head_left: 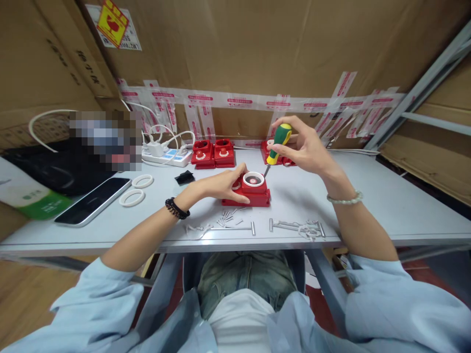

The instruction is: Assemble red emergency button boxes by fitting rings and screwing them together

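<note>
In the middle of the table sits a red plastic box [259,196] with a white ring [253,179] on its top. My left hand [231,186] grips the box from its left side, thumb and fingers around it. My right hand [300,147] is closed on the handle of a green and yellow screwdriver [280,139], which tilts down to the left. Its tip meets the box near the right edge of the white ring; whether a screw is under it I cannot tell. Several loose screws [228,218] lie in front of the box.
Metal T-shaped bars [235,228] lie near the front edge, with more bars [294,225] to the right. White rings [132,197], a phone [93,201] and a black scrap [184,177] lie left. Behind stand red boxes [213,157] and a power strip [167,156] with cables.
</note>
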Available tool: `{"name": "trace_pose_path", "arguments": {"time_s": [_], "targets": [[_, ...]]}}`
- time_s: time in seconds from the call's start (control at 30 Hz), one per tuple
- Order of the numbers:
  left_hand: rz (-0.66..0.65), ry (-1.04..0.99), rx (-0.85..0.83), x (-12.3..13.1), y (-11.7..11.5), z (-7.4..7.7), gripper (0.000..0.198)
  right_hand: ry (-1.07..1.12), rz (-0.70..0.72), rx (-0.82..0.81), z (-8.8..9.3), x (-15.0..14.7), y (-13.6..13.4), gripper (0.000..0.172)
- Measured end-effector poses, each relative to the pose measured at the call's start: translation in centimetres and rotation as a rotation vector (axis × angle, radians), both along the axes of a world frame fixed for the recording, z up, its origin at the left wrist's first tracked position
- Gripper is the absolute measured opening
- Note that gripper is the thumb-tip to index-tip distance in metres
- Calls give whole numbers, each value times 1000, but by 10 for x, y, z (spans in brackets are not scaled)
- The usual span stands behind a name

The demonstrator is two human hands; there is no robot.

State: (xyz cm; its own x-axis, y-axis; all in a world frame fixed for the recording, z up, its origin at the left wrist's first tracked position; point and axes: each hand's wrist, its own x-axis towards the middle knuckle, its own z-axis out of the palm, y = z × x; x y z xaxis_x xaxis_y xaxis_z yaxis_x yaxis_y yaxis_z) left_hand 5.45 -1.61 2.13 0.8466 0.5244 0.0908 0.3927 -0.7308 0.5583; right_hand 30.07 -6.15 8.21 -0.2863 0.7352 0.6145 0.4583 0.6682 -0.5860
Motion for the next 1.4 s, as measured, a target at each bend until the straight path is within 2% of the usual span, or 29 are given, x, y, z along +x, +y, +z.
{"name": "trace_pose_path", "arguments": {"time_s": [0.07, 0.2, 0.3, 0.43, 0.53, 0.6, 0.77, 0.93, 1.27, 1.4], "targets": [[11, 6, 6, 0, -1, 1, 64, 36, -78, 55, -4, -6, 1, 44], [23, 14, 23, 1, -2, 1, 65, 46, -340, 234, -14, -23, 5, 35], [24, -5, 2, 1, -2, 0, 65, 18, -415, 272, -16, -27, 6, 29], [17, -26, -30, 0, -2, 0, 65, 2, -399, 331, -7, -14, 3, 28], [13, -24, -42, -1, 0, 0, 64, 97, -429, 449, 2, -2, -2, 29], [9, -23, -37, -1, 2, 0, 63, 147, -401, 444, 2, -1, -6, 26], [33, -1, 34, -4, 11, -3, 62, 125, -232, 194, -22, -30, -14, 21], [41, 11, 73, -7, 15, -5, 58, 65, -166, 145, -42, -49, -16, 21], [48, 12, 76, -7, 14, -4, 61, 76, -134, 115, -47, -53, -17, 22], [35, 12, 68, -7, 14, -4, 62, 102, -158, 145, -42, -51, -18, 23]]}}
